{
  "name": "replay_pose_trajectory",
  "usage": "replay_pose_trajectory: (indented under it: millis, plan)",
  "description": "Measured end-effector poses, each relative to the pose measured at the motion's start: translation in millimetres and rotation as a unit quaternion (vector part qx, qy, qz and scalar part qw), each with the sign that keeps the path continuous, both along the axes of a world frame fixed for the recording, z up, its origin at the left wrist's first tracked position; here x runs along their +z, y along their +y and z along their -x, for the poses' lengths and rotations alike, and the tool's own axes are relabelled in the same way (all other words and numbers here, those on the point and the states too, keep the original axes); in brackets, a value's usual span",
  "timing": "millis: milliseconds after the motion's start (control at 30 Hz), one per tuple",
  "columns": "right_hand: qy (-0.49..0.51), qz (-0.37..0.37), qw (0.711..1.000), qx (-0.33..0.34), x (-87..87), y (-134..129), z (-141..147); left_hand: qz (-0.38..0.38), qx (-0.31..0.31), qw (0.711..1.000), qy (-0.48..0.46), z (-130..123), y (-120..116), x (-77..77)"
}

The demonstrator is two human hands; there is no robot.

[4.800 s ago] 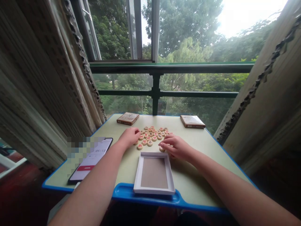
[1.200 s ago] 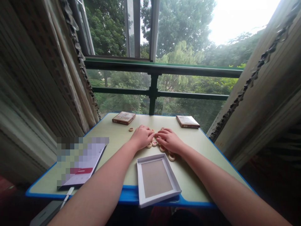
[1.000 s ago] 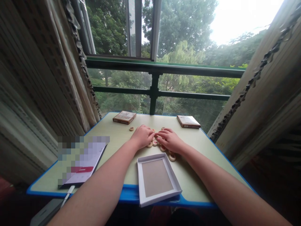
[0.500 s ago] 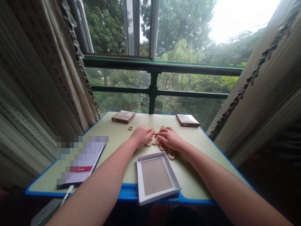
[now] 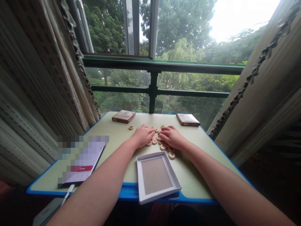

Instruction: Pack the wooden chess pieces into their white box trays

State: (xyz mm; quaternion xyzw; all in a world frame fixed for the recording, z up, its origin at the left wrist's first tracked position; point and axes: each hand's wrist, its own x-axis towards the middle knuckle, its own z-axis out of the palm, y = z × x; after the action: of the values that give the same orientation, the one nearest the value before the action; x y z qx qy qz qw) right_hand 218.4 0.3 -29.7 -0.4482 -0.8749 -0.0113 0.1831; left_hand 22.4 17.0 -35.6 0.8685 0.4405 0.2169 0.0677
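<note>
Several round wooden Chinese chess pieces point(image 5: 154, 141) with red or dark characters lie in a loose group at the table's middle. My left hand point(image 5: 143, 137) rests palm down over the left side of the group, its fingers stretched to the right and hiding some pieces. Over the right side lies my right hand point(image 5: 172, 138), palm down, fingers stretched to the left. A narrow gap with pieces in it separates the fingertips. Neither hand grips a piece that I can see. A single piece point(image 5: 131, 127) sits apart, beyond my left hand.
A shallow white box tray point(image 5: 175, 185) lies at the table's front edge. Two flat boxes, a left one point(image 5: 124, 116) and a right one point(image 5: 187, 119), are at the back. A blurred-out tablet point(image 5: 84, 160) with a cable lies left on the blue-edged table point(image 5: 202, 188).
My right hand has shifted slightly right, widening the gap between the hands and showing more pieces there. My left hand stays nearly in place.
</note>
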Motion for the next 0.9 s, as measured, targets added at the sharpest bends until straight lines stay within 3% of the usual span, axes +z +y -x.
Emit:
replay_pose_trajectory:
  millis: [167,333,633,767,900]
  plan:
    - [-0.004,0.004,1.0,-0.006,3.5,-1,-2,-0.023,0.084,0.996,0.001,2,-2,5.4]
    - [0.0,0.017,1.0,-0.013,2.4,-1,-2,0.023,0.182,0.983,0.017,12,-1,13.7]
    - [-0.011,0.062,0.998,0.028,3.6,-5,-2,0.042,0.195,0.98,-0.01,23,5,9.9]
    - [-0.012,0.066,0.997,0.027,4.2,-7,-2,0.081,0.224,0.971,-0.025,26,6,10.4]
    - [-0.014,0.065,0.998,0.021,4.3,-8,-1,0.073,0.234,0.969,-0.027,30,6,12.4]
